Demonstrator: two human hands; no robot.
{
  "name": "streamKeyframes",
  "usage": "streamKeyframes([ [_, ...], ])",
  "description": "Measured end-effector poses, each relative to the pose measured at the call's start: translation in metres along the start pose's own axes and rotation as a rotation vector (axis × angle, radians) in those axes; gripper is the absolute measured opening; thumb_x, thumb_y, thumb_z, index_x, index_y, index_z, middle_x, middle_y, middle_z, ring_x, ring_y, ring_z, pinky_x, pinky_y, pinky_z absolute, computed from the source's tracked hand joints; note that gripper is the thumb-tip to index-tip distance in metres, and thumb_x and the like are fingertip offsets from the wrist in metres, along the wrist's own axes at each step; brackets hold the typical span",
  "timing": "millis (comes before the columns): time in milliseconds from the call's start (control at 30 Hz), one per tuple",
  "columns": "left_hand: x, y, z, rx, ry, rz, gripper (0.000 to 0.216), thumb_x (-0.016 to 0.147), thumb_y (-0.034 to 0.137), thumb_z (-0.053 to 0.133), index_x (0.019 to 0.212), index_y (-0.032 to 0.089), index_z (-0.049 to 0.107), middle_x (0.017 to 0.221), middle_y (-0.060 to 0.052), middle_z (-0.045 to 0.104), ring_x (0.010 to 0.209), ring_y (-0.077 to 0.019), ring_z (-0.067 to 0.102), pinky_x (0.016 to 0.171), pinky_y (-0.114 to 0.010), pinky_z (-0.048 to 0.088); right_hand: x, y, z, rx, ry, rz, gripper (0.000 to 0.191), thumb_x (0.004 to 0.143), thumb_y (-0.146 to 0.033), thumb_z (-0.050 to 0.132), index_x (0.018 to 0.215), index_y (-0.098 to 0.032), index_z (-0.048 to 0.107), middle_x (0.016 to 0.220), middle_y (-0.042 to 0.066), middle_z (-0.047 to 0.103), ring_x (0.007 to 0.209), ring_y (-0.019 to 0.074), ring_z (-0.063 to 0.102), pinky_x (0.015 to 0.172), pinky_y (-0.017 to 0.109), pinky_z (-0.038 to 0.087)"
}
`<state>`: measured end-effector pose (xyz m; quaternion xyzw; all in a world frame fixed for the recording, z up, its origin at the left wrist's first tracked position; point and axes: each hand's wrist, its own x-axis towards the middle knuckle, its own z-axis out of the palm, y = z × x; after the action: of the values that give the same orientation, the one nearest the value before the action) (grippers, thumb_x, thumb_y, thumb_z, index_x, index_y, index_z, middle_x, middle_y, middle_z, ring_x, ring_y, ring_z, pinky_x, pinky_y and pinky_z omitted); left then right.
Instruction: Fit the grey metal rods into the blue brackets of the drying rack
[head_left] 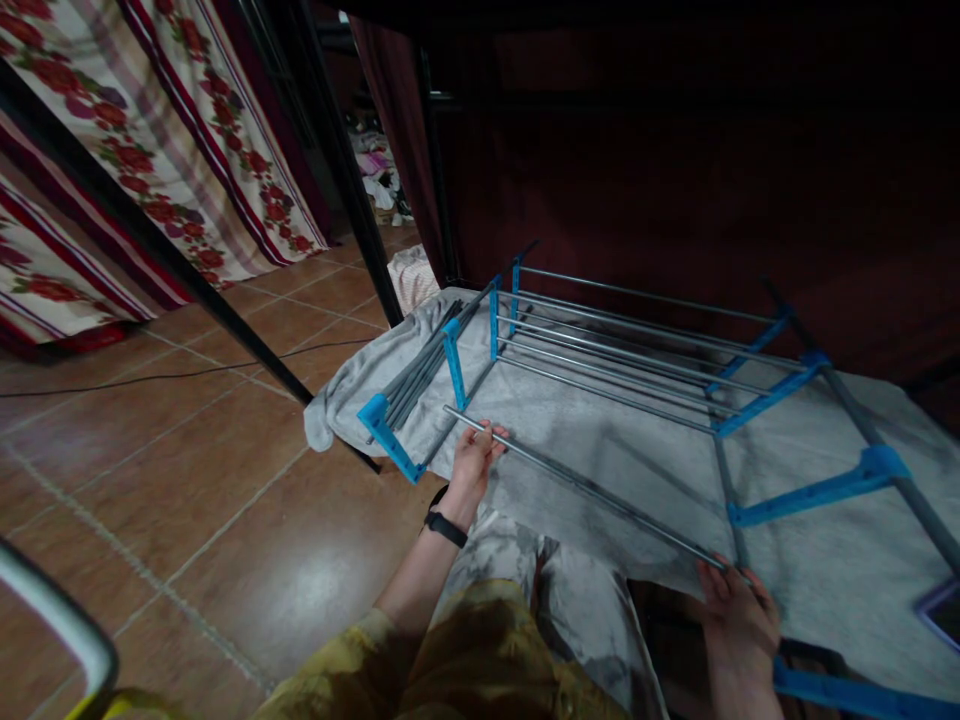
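A long grey metal rod (585, 488) stretches between both hands above a grey blanket (585, 430). My left hand (474, 466), with a black band on its wrist, pinches the rod near its left end. My right hand (739, 607) grips the rod's right end with curled fingers. Behind the rod stands a partly built rack (622, 345) of grey rods and blue plastic brackets. A blue bracket (388, 435) with a bundle of loose rods (424, 365) lies just left of my left hand.
Brown tiled floor (195, 480) spreads to the left, with a black cable across it. Black bed-frame posts (352, 190) and flowered curtains (180, 130) stand behind. A dark red curtain hangs behind the rack. More blue brackets (825, 490) lie at the right.
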<state>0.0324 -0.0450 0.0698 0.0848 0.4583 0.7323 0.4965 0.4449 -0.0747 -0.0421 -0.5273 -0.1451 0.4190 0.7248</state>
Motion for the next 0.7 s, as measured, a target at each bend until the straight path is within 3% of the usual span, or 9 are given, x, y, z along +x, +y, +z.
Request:
streamKeyframes([
  [167, -0.003, 0.003, 0.004, 0.029, -0.023, 0.020, 0.021, 0.083, 0.018, 0.074, 0.101, 0.017, 0.061, 0.089, -0.008, 0.074, 0.087, -0.0198, 0.074, 0.078, -0.029, 0.056, -0.019, 0.002, -0.009, -0.012, -0.075, -0.017, 0.026, 0.065, -0.025, 0.076, 0.088, -0.027, 0.062, 0.077, -0.003, 0.070, 0.075, 0.0168, 0.070, 0.077, 0.037, 0.062],
  [467, -0.004, 0.006, 0.008, 0.060, -0.058, 0.023, 0.025, 0.083, 0.019, 0.074, 0.103, 0.018, 0.060, 0.088, -0.007, 0.074, 0.086, -0.0196, 0.073, 0.077, -0.029, 0.055, -0.048, -0.001, -0.019, -0.006, -0.051, 0.021, 0.022, 0.066, -0.024, 0.072, 0.087, -0.028, 0.066, 0.084, -0.001, 0.069, 0.083, 0.0172, 0.070, 0.084, 0.040, 0.061],
  [700, -0.001, 0.007, 0.001, 0.056, -0.049, 0.031, 0.031, 0.077, 0.020, 0.078, 0.102, 0.016, 0.061, 0.086, -0.005, 0.073, 0.082, -0.0172, 0.073, 0.074, -0.026, 0.054, -0.071, -0.002, -0.021, -0.005, -0.006, 0.266, 0.021, 0.068, -0.025, 0.077, 0.087, -0.024, 0.067, 0.095, -0.002, 0.071, 0.093, 0.0148, 0.069, 0.096, 0.035, 0.057],
])
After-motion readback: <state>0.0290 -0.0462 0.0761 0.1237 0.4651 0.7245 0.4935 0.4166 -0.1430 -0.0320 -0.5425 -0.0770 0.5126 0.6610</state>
